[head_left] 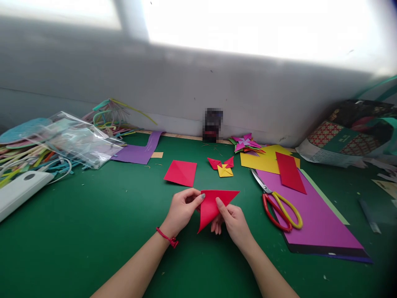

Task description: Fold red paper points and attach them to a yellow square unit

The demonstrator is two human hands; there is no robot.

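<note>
A sheet of red paper (210,205), folded into a triangle, is held up above the green table between both hands. My left hand (182,207) pinches its upper left corner. On the triangle's slanted right edge my right hand (232,219) grips with the thumb on the front face; its other fingers are partly behind the paper. Just beyond lies a red paper square (181,173) with a faint diagonal crease. Folded red and yellow paper pieces (225,170) rest a little to the right of that square.
Scissors (281,209) with red and yellow handles lie on purple sheets (322,219) at right. Yellow paper (259,161), a red strip (290,171) and folded paper stars (246,142) are behind. At left are pipe cleaners (107,118), a plastic bag (83,138) and a white device (23,192).
</note>
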